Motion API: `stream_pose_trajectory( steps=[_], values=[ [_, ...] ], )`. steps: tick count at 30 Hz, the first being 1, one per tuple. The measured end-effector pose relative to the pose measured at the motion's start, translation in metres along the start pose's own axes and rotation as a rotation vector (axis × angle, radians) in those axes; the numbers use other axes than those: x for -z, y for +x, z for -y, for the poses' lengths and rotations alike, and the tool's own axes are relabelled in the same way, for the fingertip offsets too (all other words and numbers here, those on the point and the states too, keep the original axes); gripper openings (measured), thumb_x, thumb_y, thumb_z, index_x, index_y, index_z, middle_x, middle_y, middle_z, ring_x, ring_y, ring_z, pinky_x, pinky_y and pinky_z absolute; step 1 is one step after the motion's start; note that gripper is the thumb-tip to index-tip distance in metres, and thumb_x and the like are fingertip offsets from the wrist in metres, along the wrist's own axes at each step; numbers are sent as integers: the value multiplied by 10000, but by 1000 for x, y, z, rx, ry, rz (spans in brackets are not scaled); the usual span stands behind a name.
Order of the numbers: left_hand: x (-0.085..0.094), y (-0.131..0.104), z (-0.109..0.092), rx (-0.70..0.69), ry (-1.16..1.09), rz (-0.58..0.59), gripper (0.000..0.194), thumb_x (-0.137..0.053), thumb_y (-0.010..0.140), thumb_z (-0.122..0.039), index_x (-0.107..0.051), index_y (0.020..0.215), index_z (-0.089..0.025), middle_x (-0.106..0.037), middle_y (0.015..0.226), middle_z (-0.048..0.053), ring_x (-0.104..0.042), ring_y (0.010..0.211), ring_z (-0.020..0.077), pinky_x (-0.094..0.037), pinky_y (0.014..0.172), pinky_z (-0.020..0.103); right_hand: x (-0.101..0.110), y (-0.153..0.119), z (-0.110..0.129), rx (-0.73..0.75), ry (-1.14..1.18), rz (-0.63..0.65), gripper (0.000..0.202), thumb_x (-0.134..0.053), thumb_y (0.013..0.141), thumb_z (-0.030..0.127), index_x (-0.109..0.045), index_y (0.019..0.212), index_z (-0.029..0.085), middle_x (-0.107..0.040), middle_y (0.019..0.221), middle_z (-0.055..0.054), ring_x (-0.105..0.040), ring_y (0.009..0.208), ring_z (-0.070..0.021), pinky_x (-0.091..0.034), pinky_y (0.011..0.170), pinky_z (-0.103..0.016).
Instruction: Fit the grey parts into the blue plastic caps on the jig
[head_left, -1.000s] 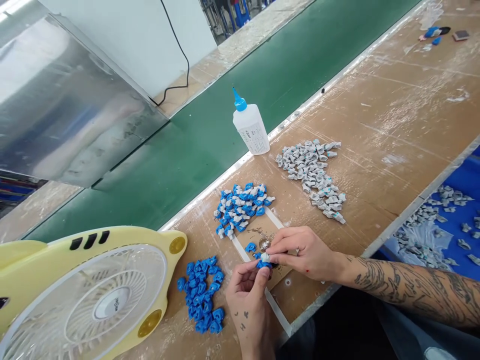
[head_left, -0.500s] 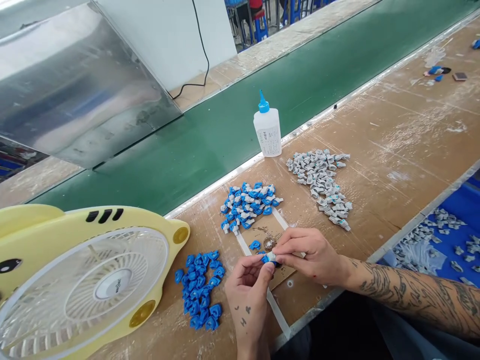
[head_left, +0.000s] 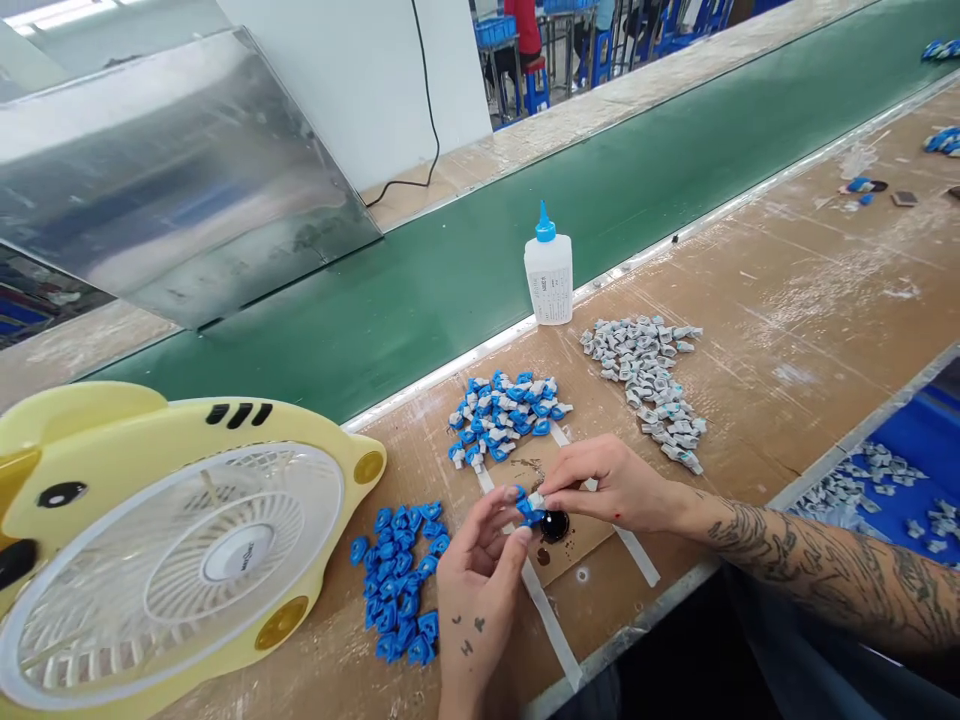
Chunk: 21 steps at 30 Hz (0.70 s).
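Observation:
My left hand (head_left: 480,585) pinches a small blue plastic part (head_left: 527,510) between thumb and fingertips. My right hand (head_left: 611,485) grips the small grey part (head_left: 535,501) set against it, and the two pieces touch. Just below them lies a round dark pool of liquid (head_left: 555,526) on a taped-down cardboard sheet (head_left: 592,545). Beyond my hands is a pile of joined blue-and-grey parts (head_left: 506,410). Loose blue parts (head_left: 401,575) lie left of my left hand, and loose grey parts (head_left: 649,375) lie past my right hand.
A white squeeze bottle with a blue cap (head_left: 549,275) stands by the green conveyor belt (head_left: 450,270). On the left lies a yellow animal-shaped fan (head_left: 240,550). More grey parts rest in a blue bin (head_left: 900,490) at lower right. People sit on stools in the background.
The view has shifted slightly. Both hands still hold the blue and grey pieces, now turned so more of the blue shows. The dark pool is in plainer sight, and my left fingers have spread a little.

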<state>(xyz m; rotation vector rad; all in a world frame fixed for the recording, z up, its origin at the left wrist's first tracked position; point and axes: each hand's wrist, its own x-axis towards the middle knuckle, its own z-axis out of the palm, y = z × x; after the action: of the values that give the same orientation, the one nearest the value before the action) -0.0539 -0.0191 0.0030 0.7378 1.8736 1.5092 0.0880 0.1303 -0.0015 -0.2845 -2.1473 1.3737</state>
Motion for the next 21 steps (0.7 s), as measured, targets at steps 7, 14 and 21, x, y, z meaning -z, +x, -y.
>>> stream_pose_trajectory(
  steps=[7, 14, 21],
  values=[
    [71, 44, 3, -407, 729, 37, 256, -615, 774, -395, -799, 873, -247, -784, 1026, 107, -725, 961, 318, -579, 889, 487, 23, 19, -3, -222, -53, 4, 173, -723, 877, 309, -808, 836, 165, -764, 752, -37, -671, 674, -137, -487, 633, -217],
    [25, 26, -20, -79, 183, 121, 336, -735, 745, -456, -817, 954, -207, -801, 840, 89, -738, 734, 235, -588, 602, 293, 12, 19, 5, -299, 209, -35, 226, -748, 829, 371, -797, 823, 150, -765, 767, -49, -687, 678, -147, -534, 632, -225],
    [-12, 16, -16, 51, -202, 188, 288, -819, 714, -424, -820, 842, -166, -700, 595, 40, -585, 501, 114, -473, 451, 185, -3, 11, 24, -26, 43, -157, 180, -705, 918, 309, -791, 833, 175, -771, 769, -39, -705, 694, -132, -564, 677, -218]
  ],
)
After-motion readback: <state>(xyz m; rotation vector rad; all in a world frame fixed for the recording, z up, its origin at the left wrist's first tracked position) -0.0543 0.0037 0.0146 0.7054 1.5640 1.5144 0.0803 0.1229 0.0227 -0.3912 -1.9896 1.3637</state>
